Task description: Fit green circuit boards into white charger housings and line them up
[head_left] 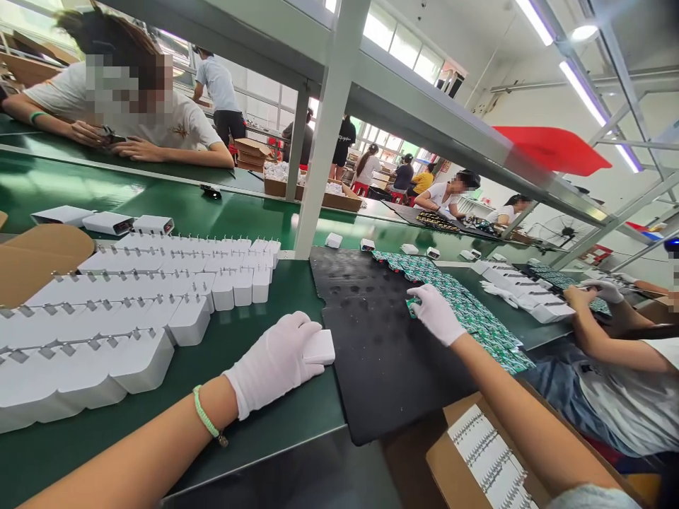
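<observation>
My left hand (pixel 276 364), in a white glove, is closed around a white charger shell (pixel 319 346) just above the green bench. My right hand (pixel 435 313), also gloved, pinches a small green circuit board (pixel 411 306) at the near edge of a long spread of green circuit boards (pixel 477 322) lying on a black mat (pixel 371 339). Rows of white charger shells (pixel 132 311) with metal prongs stand to the left of my left hand.
A white post (pixel 323 141) rises behind the mat. Finished white chargers (pixel 109 223) ride the green belt beyond. A co-worker's gloved hand (pixel 602 288) works at my right. Another person (pixel 122 106) leans on the far bench. An open carton (pixel 488 459) sits below my right forearm.
</observation>
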Demonstrator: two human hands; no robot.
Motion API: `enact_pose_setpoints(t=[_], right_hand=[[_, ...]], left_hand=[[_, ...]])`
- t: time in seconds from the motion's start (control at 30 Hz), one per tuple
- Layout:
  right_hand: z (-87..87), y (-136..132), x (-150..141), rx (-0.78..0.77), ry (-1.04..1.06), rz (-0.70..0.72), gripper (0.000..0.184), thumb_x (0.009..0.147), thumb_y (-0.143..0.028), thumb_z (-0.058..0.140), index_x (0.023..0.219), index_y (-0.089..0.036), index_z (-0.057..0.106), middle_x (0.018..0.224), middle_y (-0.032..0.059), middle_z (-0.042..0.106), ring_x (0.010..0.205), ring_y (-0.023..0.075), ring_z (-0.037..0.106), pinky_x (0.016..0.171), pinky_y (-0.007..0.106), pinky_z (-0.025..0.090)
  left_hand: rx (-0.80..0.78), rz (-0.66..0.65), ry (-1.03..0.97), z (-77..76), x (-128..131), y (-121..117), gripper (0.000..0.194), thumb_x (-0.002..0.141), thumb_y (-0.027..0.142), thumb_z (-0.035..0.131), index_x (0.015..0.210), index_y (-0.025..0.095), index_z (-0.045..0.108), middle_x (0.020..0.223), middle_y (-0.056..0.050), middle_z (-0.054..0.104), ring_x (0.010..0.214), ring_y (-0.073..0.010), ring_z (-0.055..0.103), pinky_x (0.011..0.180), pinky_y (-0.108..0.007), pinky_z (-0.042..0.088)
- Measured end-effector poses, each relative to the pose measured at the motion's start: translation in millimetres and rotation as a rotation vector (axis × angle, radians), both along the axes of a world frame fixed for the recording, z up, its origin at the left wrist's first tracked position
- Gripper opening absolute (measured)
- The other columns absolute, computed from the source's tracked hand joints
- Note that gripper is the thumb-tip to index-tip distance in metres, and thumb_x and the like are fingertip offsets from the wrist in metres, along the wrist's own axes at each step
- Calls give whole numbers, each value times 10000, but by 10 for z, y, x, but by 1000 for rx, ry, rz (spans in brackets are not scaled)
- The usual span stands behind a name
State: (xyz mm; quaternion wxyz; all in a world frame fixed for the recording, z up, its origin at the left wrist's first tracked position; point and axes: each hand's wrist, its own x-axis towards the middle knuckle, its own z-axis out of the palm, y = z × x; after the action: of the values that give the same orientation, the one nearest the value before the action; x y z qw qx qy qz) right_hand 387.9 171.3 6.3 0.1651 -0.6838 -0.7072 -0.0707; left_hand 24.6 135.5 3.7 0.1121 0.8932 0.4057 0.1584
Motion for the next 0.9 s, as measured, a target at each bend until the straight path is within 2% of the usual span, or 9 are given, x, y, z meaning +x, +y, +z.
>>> enact_pose_setpoints(t=[0.1, 0.23, 0.4, 0.47, 0.53, 0.6, 0.67, 0.77, 0.9], right_hand=[[-75, -376, -294, 58, -24, 130, 352, 888, -103, 515, 1230, -172, 559, 1153, 116, 574, 1055, 245, 580, 954, 447, 478], [-116, -768, -524, 50, -12, 299, 415, 835, -159, 596, 1234, -268, 559, 1197, 68, 586, 1086, 230, 594, 972, 402, 498], [-118, -932, -458, 47, 16, 276, 687, 718, -297, 736, 1341, -213, 459, 1295, 140, 517, 1202, 299, 528, 1010, 468, 463], [-165, -973, -435, 5, 6, 271, 706, 692, -333, 754, 1328, -187, 485, 1265, 165, 533, 1179, 324, 541, 974, 487, 482], [-229, -1029, -443, -49, -9, 302, 762, 626, -386, 798, 1301, -158, 526, 1261, 190, 542, 1171, 355, 540, 968, 507, 479], [-279, -1098, -462, -91, -20, 349, 916, 532, -454, 843, 1322, -128, 512, 1316, 222, 511, 1218, 395, 497, 1003, 530, 445], [-296, -1165, -471, -108, -18, 372, 998, 540, -465, 839, 1386, -120, 437, 1373, 234, 468, 1275, 398, 448, 1024, 522, 430], [-267, -1238, -476, -84, 1, 350, 845, 682, -324, 759, 1419, -181, 372, 1379, 186, 481, 1273, 336, 474, 996, 475, 472], [-202, -1279, -576, -27, 24, 351, 514, 749, -146, 635, 1241, -251, 534, 1184, 97, 621, 1069, 264, 620, 889, 423, 536]], left_hand=[[-5, -1, 1, 14, 4, -9, 369, 770, 320, 671, 1098, 167, 598, 1041, -84, 550, 952, -251, 559, 883, -368, 474], [-9, 3, 4, 31, 11, -11, 355, 778, 319, 667, 1093, 167, 604, 1042, -88, 551, 953, -254, 561, 885, -369, 471], [-7, 7, 21, 49, 16, -22, 316, 783, 321, 665, 1048, 155, 615, 1019, -86, 552, 941, -256, 565, 864, -366, 475], [3, 6, 24, 55, 20, -30, 310, 789, 322, 660, 1041, 147, 615, 1019, -90, 553, 949, -262, 562, 867, -376, 473], [7, 2, 29, 59, 25, -36, 311, 793, 320, 656, 1047, 145, 612, 1020, -90, 555, 951, -262, 562, 869, -379, 472], [6, 1, 34, 56, 28, -37, 317, 794, 315, 655, 1057, 144, 607, 1030, -92, 555, 957, -260, 562, 879, -377, 469], [7, 7, 30, 44, 25, -32, 328, 793, 317, 655, 1064, 140, 600, 1048, -97, 551, 966, -260, 560, 889, -378, 466], [-3, 5, -12, 23, 12, -24, 310, 771, 307, 654, 1029, 144, 596, 1053, -95, 548, 965, -257, 562, 883, -376, 471], [-68, -21, -150, 58, 20, -58, 302, 712, 307, 653, 958, 155, 566, 1019, -67, 548, 903, -217, 578, 815, -329, 492]])
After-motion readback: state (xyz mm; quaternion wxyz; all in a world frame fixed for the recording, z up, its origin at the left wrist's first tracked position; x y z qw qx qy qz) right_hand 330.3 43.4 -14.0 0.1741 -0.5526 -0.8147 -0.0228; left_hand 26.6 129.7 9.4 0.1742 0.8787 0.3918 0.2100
